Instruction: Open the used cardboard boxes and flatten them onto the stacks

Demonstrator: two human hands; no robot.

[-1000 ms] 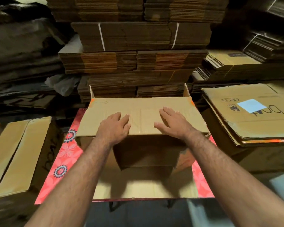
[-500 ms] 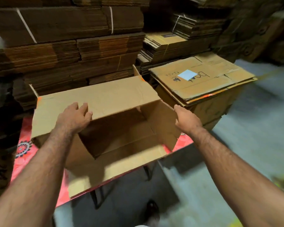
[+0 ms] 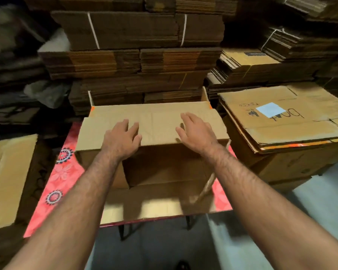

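Observation:
An open brown cardboard box (image 3: 156,121) lies on its side on a small table, its open end facing me. My left hand (image 3: 123,139) rests flat on the box's top panel near the front edge, fingers spread. To its right, my right hand (image 3: 195,131) presses on the same panel with straight fingers. The box's inside (image 3: 164,168) is empty and in shadow. Its lower flap (image 3: 156,207) lies flat on the table toward me. A stack of flattened boxes (image 3: 285,125) with a blue label stands at the right.
The table wears a red flowered cloth (image 3: 55,184). Tall bundles of flattened cardboard (image 3: 137,61) fill the back. A closed taped box (image 3: 6,176) stands at the left. Grey floor (image 3: 310,207) shows at the lower right, with the table's legs (image 3: 125,230) below the front edge.
The view has swung back from the right to face the box squarely. My right hand left the box's right side flap and now lies on the top panel beside my left hand.

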